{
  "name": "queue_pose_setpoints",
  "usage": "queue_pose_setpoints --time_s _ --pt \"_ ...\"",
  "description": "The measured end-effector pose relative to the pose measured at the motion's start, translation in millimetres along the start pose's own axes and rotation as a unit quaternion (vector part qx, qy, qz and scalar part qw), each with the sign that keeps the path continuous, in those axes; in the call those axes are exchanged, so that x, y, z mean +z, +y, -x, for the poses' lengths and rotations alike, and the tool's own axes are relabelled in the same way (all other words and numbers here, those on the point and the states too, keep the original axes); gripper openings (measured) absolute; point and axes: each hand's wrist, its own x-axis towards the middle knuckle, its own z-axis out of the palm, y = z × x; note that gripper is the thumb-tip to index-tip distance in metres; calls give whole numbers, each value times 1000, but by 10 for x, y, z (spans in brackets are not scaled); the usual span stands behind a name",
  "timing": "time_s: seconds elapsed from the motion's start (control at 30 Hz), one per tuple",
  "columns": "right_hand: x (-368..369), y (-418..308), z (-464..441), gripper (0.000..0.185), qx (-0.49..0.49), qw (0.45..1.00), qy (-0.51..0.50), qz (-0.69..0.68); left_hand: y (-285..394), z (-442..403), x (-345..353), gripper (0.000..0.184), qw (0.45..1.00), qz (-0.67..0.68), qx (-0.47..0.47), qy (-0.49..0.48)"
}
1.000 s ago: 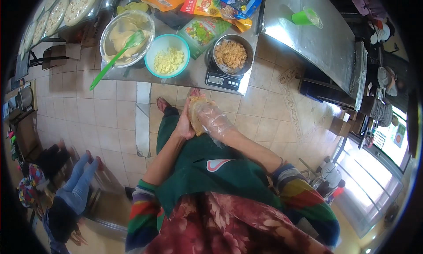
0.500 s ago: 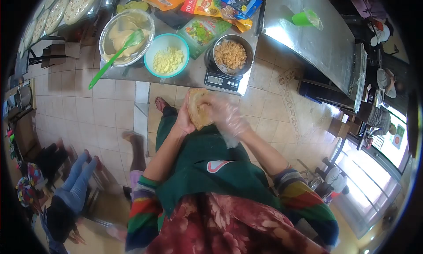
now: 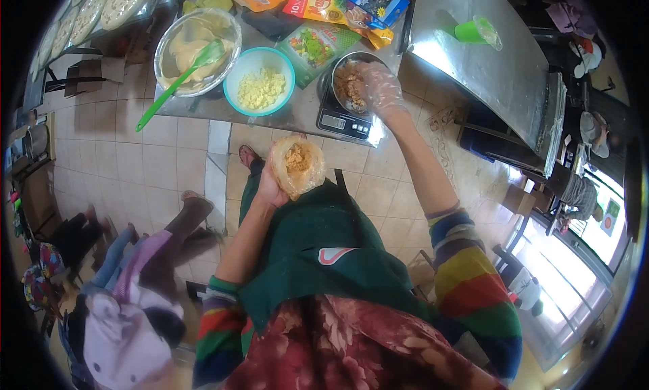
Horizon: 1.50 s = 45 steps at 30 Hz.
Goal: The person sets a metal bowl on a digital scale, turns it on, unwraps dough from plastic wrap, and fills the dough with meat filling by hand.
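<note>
My left hand (image 3: pixel 272 187) holds a round, pale brown flatbread (image 3: pixel 312 175) in front of the green apron. A small heap of brown shredded filling (image 3: pixel 296 158) lies in its middle. My right hand (image 3: pixel 383 92), in a clear plastic glove, reaches into a metal bowl (image 3: pixel 336 60). Its fingers are curled down into the brown crumbly filling (image 3: pixel 348 85) there, and the fingertips are partly hidden. Under that bowl is a black kitchen scale (image 3: pixel 345 125) at the table's front edge.
A teal-rimmed bowl (image 3: pixel 289 96) of yellow crumbles and a large bowl (image 3: pixel 159 65) of creamy mix with a green spatula (image 3: pixel 177 89) stand left. Food packets (image 3: pixel 318 45) lie behind. A green cup (image 3: pixel 466 31) sits on the metal counter right. A person (image 3: pixel 128 336) is at lower left.
My right hand has moved from the flatbread up and right into the metal bowl. The flatbread has turned to face up, showing filling. A person in light purple has come in at lower left.
</note>
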Motion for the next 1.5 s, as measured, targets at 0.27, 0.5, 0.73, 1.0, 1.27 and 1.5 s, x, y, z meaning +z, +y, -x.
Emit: queue_pose_setpoints --time_s 0.27,0.5,0.73,1.0,1.27,1.5 --pt "211 90 -79 21 2 1000 -23 -7 25 87 -80 59 1000 12 9 3" --pt "-329 118 -7 18 163 896 -93 -403 33 12 75 55 1000 18 20 -5" --pt "-799 -605 486 14 150 761 -180 -606 -16 -63 46 53 1000 -6 -9 12" --pt "-361 -1388 1136 22 -30 970 -184 -156 -76 -83 21 59 996 16 -83 26" --pt "-216 -1302 1224 21 -46 967 -194 -157 -109 -34 118 60 996 -15 -87 34" --pt "-150 -1245 1241 19 -92 967 -153 -183 -195 -67 196 59 996 -36 -71 27"
